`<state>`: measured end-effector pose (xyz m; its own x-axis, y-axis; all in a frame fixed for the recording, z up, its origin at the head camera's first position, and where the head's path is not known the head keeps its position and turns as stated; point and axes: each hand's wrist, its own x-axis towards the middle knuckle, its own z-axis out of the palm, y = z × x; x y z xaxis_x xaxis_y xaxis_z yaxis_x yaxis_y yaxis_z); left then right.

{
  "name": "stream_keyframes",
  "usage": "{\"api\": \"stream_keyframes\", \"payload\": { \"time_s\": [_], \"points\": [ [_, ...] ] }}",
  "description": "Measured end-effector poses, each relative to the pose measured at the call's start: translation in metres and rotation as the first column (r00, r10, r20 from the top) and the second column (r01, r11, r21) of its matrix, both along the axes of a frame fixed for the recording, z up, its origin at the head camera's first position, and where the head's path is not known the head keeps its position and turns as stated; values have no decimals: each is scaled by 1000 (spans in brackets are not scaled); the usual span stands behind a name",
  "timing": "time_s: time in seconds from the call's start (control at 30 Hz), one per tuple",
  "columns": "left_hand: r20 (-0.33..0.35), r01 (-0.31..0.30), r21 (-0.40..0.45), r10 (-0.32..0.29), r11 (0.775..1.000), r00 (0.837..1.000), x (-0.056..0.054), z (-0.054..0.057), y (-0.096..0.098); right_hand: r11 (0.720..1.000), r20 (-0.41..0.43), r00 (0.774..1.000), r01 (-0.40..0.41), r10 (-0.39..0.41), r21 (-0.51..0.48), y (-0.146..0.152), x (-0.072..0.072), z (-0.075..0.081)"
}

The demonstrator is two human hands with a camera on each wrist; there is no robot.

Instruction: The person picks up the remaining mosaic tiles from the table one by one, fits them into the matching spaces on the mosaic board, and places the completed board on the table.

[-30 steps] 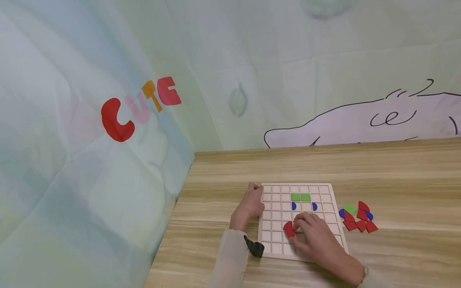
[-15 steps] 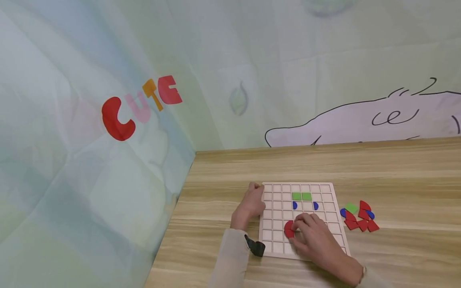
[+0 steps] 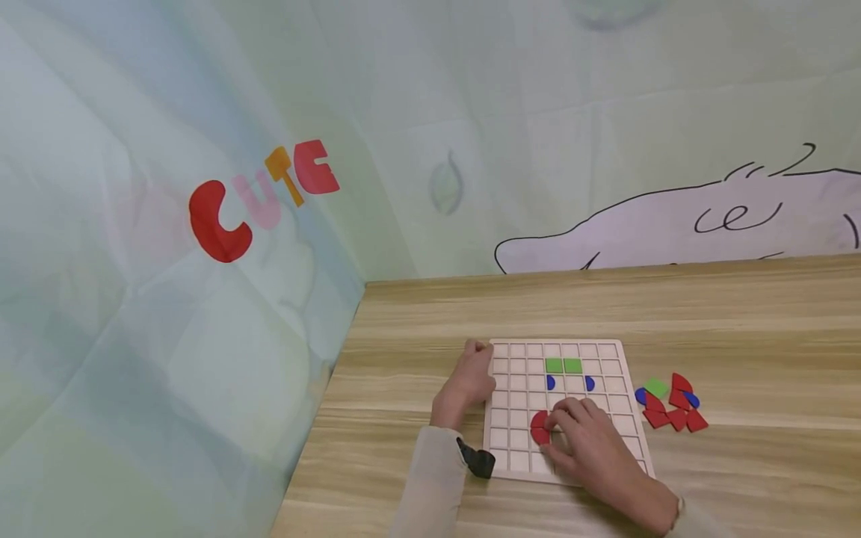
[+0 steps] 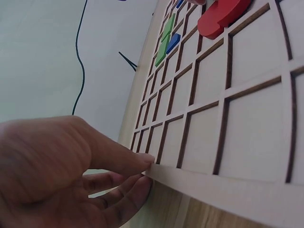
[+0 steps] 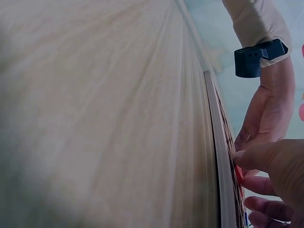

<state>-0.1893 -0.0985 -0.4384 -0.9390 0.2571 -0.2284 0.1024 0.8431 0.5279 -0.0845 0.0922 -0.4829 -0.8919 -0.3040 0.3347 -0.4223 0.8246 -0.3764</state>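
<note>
A pale wooden grid board (image 3: 499,418) lies on the table. My left hand (image 3: 468,379) grips its left edge near the far corner; in the left wrist view the thumb (image 4: 128,161) rests on the rim and the other fingers curl below. Over the board's lower part, my right hand (image 3: 592,452) pinches a red quarter-circle piece between thumb and forefinger. Two red quarter-circle pieces (image 3: 539,429) sit one above the other there, forming a rounded left half. Farther up the board are two green squares (image 3: 554,366) and two blue half-circles (image 3: 590,384).
Right of the board lies a loose, partly overlapping group of several red pieces (image 3: 678,421), a green square (image 3: 655,388) and blue pieces (image 3: 690,401). Cloth backdrops (image 3: 417,112) border the table's left and far sides. A black wristband (image 3: 477,459) overlaps the board's near-left corner.
The red pieces under my right fingers have shifted slightly into line, now making a neat half-round. My left hand keeps its hold on the board.
</note>
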Motion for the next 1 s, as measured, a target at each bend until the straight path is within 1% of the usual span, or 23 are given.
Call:
{"api": "stream_keyframes", "payload": {
  "time_s": [0.27,0.37,0.57,0.8,1.0],
  "points": [
    [1,4,2,-4,1000,1000,0,1,-1,1000,-58,998,-10,9,-8,0,0,-1],
    [-4,7,-1,-7,1000,1000,0,0,-1,1000,-59,998,-4,3,-7,0,1,-1],
    [-12,17,-7,-17,1000,1000,0,-2,-1,1000,-31,1000,0,1,11,0,2,0],
    [-22,18,-3,-18,1000,1000,0,-2,-1,1000,-74,997,-15,16,12,1,0,-3],
    [-18,15,2,-15,1000,1000,-1,-3,-1,1000,-69,998,-8,9,15,1,0,-4]
  ]
}}
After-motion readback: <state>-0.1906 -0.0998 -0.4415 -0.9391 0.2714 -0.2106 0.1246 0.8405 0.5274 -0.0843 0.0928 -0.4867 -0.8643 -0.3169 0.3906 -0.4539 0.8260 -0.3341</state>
